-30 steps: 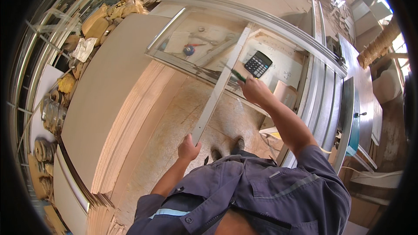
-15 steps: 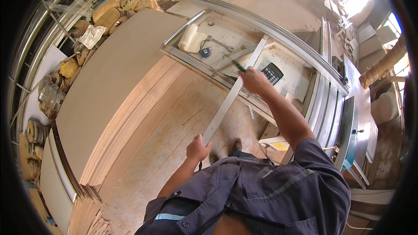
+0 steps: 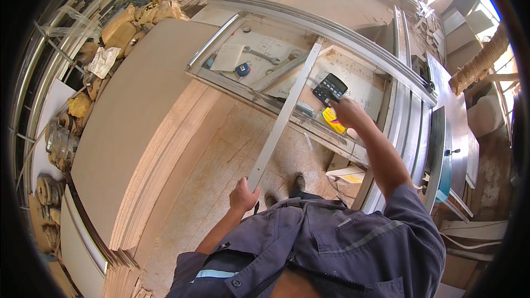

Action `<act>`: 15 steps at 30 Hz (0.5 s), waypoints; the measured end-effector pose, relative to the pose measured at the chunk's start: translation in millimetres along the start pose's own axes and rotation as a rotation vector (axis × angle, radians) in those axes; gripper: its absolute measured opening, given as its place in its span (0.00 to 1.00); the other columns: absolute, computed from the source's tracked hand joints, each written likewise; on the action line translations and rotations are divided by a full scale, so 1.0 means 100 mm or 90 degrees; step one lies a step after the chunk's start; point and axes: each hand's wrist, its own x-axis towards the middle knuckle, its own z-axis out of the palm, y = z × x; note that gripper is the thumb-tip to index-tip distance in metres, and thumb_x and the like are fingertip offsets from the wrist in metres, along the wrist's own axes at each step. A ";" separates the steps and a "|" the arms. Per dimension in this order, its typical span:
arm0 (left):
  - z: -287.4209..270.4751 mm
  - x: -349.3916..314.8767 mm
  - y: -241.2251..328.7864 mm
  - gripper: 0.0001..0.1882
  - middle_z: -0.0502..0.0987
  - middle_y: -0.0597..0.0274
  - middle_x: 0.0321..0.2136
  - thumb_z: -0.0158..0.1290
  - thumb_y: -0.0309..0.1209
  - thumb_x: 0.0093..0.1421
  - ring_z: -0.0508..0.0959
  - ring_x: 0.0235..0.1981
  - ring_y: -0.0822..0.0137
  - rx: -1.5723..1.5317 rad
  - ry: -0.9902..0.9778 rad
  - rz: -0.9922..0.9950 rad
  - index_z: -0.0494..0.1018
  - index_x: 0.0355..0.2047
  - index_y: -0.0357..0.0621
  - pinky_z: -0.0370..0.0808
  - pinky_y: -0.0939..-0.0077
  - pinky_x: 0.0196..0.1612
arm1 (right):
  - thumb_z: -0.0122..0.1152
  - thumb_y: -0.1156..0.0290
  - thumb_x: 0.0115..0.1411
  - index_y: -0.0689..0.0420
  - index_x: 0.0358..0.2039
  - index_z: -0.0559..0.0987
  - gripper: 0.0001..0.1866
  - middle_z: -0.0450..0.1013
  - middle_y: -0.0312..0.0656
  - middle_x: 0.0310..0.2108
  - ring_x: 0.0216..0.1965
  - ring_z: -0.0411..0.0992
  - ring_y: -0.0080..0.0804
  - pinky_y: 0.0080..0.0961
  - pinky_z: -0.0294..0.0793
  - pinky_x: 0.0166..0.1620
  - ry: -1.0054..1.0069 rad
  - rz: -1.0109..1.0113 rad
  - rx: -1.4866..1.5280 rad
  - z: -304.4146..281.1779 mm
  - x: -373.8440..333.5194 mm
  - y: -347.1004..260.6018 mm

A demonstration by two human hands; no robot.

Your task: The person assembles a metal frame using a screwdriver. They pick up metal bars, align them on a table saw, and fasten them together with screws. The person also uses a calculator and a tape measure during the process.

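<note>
A long flat metal straightedge (image 3: pixel 287 107) slants from near my body up across the wooden frame of a bench-like tray (image 3: pixel 237 95). My left hand (image 3: pixel 243 194) is closed round its near end. My right hand (image 3: pixel 349 113) is off the straightedge, at the lower edge of a black calculator (image 3: pixel 330 88). Its fingers are closed on a slim dark green pen (image 3: pixel 333 101), mostly hidden by the hand and the calculator behind it. A yellow packet (image 3: pixel 333 121) lies just below the hand. Handwritten marks cover the tray's pale bottom.
In the tray's left part lie a wrench (image 3: pixel 261 55), a blue tape measure (image 3: pixel 243 69) and a pale pad (image 3: pixel 227 58). A tall stack of boards (image 3: pixel 149 105) stands at left, beside wrapped bundles (image 3: pixel 118 30). Metal rails (image 3: pixel 406 132) run along the right.
My right hand has moved right, off the straightedge to the calculator. The yellow packet has come into sight. The pad's raised sheet now lies flat. My left hand keeps its hold.
</note>
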 end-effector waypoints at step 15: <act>0.00 0.05 -0.02 0.29 0.74 0.43 0.47 0.55 0.45 0.54 0.77 0.45 0.42 -0.017 -0.045 -0.008 0.65 0.50 0.40 0.74 0.50 0.46 | 0.45 0.49 0.68 0.69 0.41 0.76 0.29 0.75 0.66 0.39 0.43 0.75 0.62 0.49 0.73 0.46 0.033 0.168 0.021 0.20 -0.83 0.86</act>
